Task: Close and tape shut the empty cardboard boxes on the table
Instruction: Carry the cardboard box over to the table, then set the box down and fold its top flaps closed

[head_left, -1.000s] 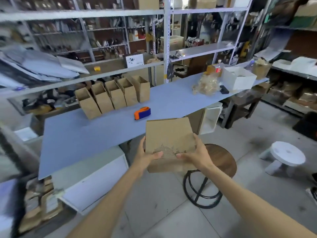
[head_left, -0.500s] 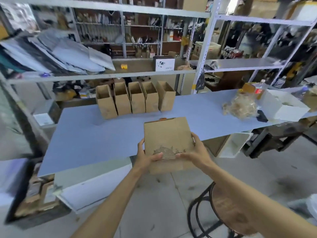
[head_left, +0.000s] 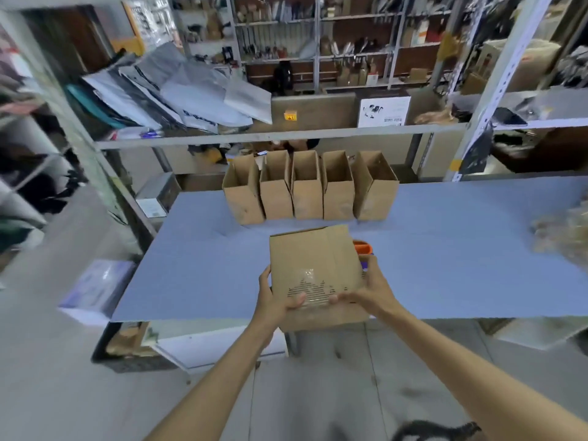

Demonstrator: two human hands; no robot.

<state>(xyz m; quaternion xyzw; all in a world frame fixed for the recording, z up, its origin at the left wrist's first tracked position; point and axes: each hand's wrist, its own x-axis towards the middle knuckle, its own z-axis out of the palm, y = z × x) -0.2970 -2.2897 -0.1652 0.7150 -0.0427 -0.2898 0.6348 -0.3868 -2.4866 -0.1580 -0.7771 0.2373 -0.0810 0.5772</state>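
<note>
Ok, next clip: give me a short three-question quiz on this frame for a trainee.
1. How many open boxes stand in the row at the back of the table?
2. True or false: the held box is gripped by the left hand alone.
3. The orange tape dispenser is: A) left of the held box; B) behind the held box's right side, partly hidden; C) up on a shelf.

Key: 1) five. 2) False: the right hand grips it too. 3) B.
</note>
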